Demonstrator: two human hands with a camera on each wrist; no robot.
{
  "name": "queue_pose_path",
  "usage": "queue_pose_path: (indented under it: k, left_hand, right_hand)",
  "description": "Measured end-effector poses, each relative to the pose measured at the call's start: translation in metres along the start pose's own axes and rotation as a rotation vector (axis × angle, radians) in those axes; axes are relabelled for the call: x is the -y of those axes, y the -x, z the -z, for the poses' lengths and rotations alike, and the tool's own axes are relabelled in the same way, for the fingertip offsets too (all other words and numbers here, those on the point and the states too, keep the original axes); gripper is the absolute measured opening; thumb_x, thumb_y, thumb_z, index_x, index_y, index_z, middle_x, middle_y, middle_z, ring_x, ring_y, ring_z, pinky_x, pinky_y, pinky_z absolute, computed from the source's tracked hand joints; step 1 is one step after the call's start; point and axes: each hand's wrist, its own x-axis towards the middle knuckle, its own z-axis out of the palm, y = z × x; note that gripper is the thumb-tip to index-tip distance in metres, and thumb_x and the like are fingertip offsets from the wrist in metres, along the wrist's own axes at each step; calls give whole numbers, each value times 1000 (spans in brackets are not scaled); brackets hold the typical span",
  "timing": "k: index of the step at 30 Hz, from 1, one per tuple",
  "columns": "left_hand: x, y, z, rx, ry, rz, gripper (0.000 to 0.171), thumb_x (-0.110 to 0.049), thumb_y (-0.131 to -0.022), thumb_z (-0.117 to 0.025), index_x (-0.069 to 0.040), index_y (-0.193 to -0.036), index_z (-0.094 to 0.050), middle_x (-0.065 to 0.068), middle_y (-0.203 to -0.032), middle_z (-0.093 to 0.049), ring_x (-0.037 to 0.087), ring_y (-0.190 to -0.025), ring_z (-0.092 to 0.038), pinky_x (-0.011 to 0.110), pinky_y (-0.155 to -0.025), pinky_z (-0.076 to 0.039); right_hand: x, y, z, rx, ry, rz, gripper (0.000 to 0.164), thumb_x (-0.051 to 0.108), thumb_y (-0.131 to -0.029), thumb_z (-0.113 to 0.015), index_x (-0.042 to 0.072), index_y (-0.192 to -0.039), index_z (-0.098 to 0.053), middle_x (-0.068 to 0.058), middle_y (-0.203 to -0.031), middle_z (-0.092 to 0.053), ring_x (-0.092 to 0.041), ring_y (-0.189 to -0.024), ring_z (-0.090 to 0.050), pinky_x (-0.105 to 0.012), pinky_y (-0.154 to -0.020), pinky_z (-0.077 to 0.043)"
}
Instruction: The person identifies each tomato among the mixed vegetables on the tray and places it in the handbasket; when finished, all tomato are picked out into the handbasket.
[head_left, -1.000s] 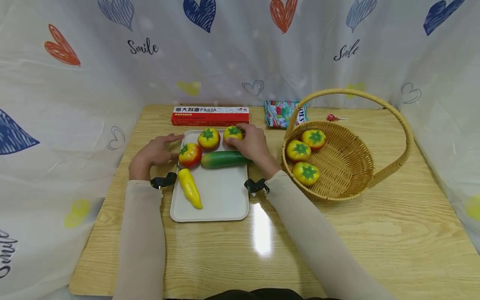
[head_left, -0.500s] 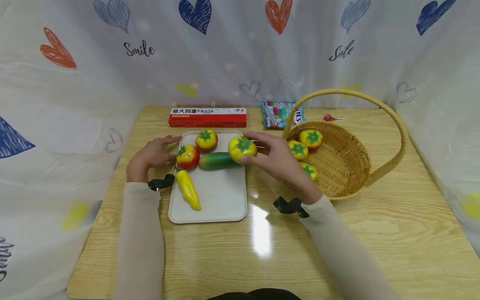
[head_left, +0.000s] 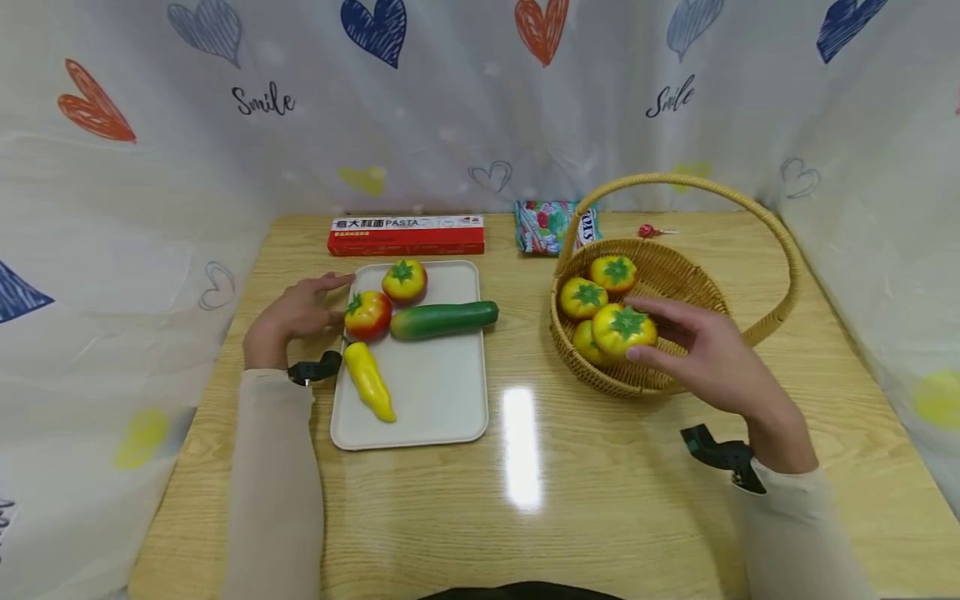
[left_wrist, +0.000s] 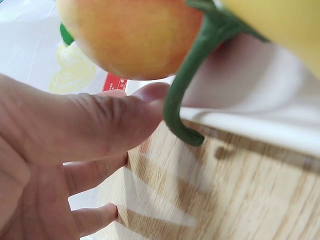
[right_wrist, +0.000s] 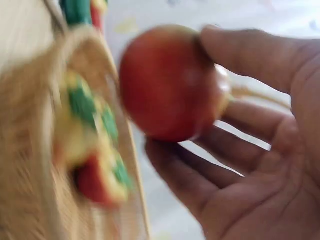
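The right hand (head_left: 697,354) pinches a tomato (head_left: 624,332) over the wicker basket (head_left: 686,287), which holds three other tomatoes (head_left: 583,297). Left of the basket, the left hand (head_left: 294,315), fingers loosely extended, is at the white tray (head_left: 427,400). Behind the basket lies a lollipop (head_left: 648,231).

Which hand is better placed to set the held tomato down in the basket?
Probably the right hand: it grips the tomato above the wicker basket, while the left hand is away by the white tray.
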Motion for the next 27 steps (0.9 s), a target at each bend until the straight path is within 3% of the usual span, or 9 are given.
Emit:
queue_pose_path:
  k: [2,5,12,16,27]
  left_hand:
    - [0,1,0,0,-1,3,78,-25,-102,-66,-20,-174,-33,27,-181,-19,60,-163,-18,78,-129,-21]
    - [0,3,0,2,-3,6,78,-26,-103,-65,-20,-174,-32,28,-180,-18,60,-163,-19,78,-129,-21]
    - [-2,5,1,1,3,9,78,-26,-104,-65,-21,-174,-32,28,-180,-18,60,-163,-18,78,-129,-21]
    - [-1,4,0,2,11,8,78,-25,-104,-65,-21,-174,-32,28,-180,-18,60,-163,-18,78,-129,-21]
    - [1,1,0,-4,28,-13,77,-26,-104,-68,-20,-173,-35,28,-180,-19,59,-164,-19,78,-129,-21]
  right_hand:
    - [-6,8,11,19,41,-10,57,10,-97,-84,10,-152,-65,-17,-147,-69,15,-122,-60,-1,-101,-47]
    - [-12,16,21,50,128,-46,56,14,-97,-85,12,-150,-68,-16,-143,-72,15,-115,-60,0,-95,-48]
    - [-21,15,20,148,248,-76,54,25,-96,-87,14,-146,-71,-13,-138,-76,-11,-114,-68,-5,-91,-49]
    - [-25,10,14,181,231,-74,54,27,-96,-87,17,-147,-71,-11,-139,-76,-19,-118,-70,-9,-94,-51]
    - [-31,-7,-7,185,133,-50,53,25,-97,-86,19,-148,-71,-8,-143,-74,-21,-121,-72,-16,-96,-57]
